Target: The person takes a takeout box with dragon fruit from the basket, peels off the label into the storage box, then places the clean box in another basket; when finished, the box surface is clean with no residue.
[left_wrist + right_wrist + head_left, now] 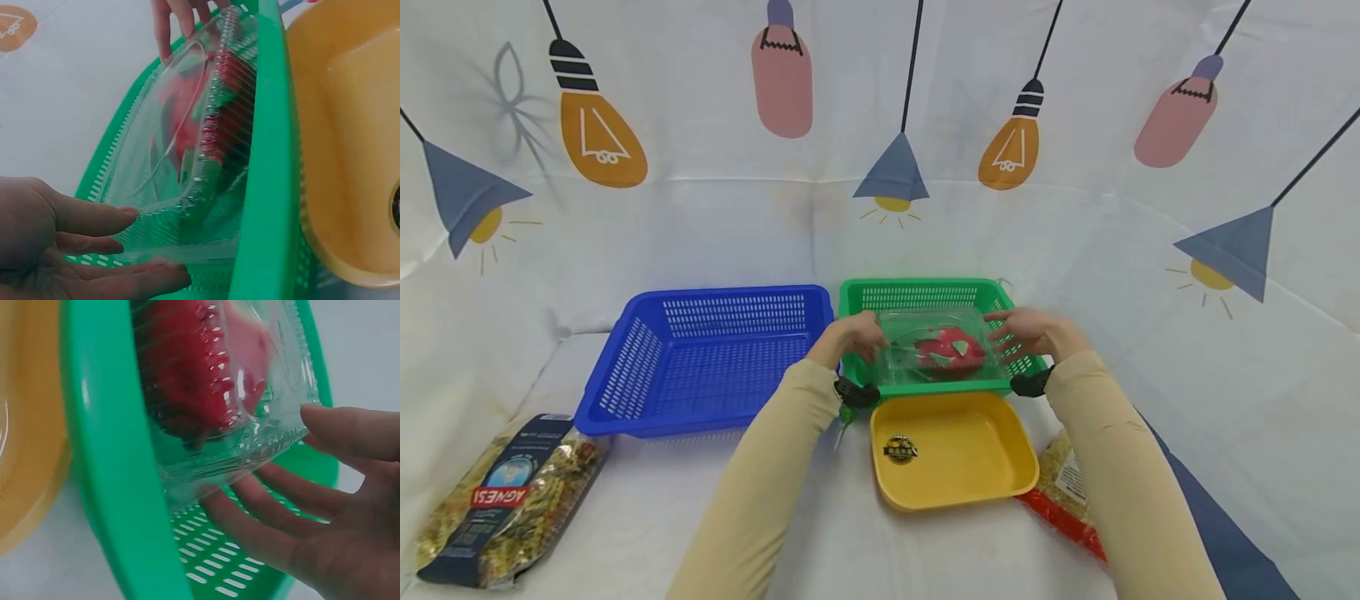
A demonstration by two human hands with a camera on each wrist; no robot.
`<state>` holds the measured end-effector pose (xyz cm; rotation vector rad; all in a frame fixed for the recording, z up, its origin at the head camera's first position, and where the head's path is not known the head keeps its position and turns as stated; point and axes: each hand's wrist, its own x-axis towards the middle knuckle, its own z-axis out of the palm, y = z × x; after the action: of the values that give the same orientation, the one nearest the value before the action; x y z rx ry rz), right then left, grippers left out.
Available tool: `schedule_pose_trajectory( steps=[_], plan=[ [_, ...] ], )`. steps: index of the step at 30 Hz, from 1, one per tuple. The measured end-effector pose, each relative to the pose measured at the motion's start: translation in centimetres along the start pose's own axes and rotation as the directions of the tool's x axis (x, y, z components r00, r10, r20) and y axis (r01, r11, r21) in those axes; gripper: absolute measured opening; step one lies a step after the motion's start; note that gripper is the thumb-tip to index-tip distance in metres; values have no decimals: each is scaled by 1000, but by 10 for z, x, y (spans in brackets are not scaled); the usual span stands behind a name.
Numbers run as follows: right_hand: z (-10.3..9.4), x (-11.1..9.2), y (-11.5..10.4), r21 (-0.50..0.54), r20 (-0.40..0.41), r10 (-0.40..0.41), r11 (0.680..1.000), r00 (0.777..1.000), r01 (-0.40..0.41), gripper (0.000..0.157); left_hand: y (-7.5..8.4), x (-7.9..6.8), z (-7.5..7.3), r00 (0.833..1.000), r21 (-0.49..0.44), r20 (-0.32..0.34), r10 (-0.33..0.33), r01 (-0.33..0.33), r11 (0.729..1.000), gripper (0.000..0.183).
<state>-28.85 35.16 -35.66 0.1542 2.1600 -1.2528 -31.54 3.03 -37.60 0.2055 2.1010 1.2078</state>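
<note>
A clear plastic clamshell box with a red-and-green dragon fruit inside sits within the green basket. At the box's left end is my left hand, its fingers extended. In the left wrist view, that thumb lies at the lid's edge and the fingers stretch along the rim. My right hand is at the other end with fingers spread. The right wrist view shows its thumb at the box's corner and its fingers reaching beneath. Whether the box rests on the basket's floor is hidden.
Left of the green basket stands a blue basket. In front is a yellow tray with a round sticker. A pasta bag lies far left, and another bag is partly under my right forearm. Something green-handled lies between the baskets.
</note>
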Motion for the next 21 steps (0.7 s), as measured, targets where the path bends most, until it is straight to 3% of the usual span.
schedule_pose_trajectory(
  steps=[10, 21],
  plan=[
    [1, 10, 8, -37, 20, -6, 999, 1000, 6, 72, -7, -2, 6, 998, 16, -19, 58, -58, 998, 53],
    [1, 7, 11, -149, 22, -43, 988, 999, 46, 68, -8, 4, 13, 996, 1, -32, 89, -89, 996, 58]
  ],
)
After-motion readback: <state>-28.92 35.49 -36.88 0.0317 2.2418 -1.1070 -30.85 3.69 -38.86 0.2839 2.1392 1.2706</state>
